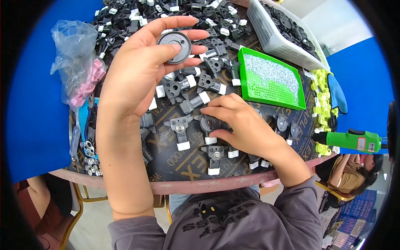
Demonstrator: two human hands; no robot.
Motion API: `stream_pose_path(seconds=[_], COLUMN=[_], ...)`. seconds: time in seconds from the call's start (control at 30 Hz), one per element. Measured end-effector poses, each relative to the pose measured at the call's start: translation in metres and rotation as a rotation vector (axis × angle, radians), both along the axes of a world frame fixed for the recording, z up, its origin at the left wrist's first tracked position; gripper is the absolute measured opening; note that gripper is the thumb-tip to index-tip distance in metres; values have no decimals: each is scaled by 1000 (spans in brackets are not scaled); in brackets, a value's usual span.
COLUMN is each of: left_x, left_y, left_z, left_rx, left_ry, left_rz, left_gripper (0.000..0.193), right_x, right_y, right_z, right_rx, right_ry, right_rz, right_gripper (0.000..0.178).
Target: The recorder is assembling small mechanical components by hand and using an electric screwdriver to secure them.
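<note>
Raised over the table, my left hand (pixel 135 66) holds a round black plastic disc (pixel 181 53) with a grey raised centre, the thumb pressing on its face. My right hand (pixel 243 121) is lower, its thumb and fingers closed around a black round cap (pixel 207 122) that sits on a black plastic fitting with a white end. Just left of it lies a similar black fitting (pixel 180 126) with a metal nut in its middle. Another black fitting (pixel 216 156) with a white tip is nearer the table's front edge. Part of the right fingers' grip is hidden behind the cap.
A green tray (pixel 246 89) holds many small silvery screws. Behind it stands a white basket (pixel 266 39) of black discs. Black fittings (pixel 125 21) are heaped at the back. A green electric screwdriver (pixel 354 141) and yellow clips (pixel 321 100) are at right; a plastic bag (pixel 75 50) lies left.
</note>
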State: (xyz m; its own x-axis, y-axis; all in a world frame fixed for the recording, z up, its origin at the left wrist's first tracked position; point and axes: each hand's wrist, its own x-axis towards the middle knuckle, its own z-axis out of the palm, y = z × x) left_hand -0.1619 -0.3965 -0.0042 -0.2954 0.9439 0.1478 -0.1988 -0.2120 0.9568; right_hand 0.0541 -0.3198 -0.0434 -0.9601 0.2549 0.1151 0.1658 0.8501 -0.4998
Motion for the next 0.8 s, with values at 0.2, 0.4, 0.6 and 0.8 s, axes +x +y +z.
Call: stream_pose_path(seconds=[0.2, 0.4, 0.6, 0.8], left_x=[12, 23, 57, 49], left_y=[2, 8, 10, -2], left_z=[-6, -10, -10, 9], left_rx=[-78, -155, -33, -198], left_ry=[13, 26, -63, -25], left_rz=[-131, -221, -288, -252], left_gripper=[43, 46, 49, 41], right_x=[2, 5, 0, 20], right_y=[13, 10, 3, 0], right_z=[-2, 20, 32, 36], right_rx=[116, -66, 148, 262], right_ry=[26, 400, 648, 628], right_rz=[-116, -363, -262, -280], right_gripper=[55, 47, 60, 55])
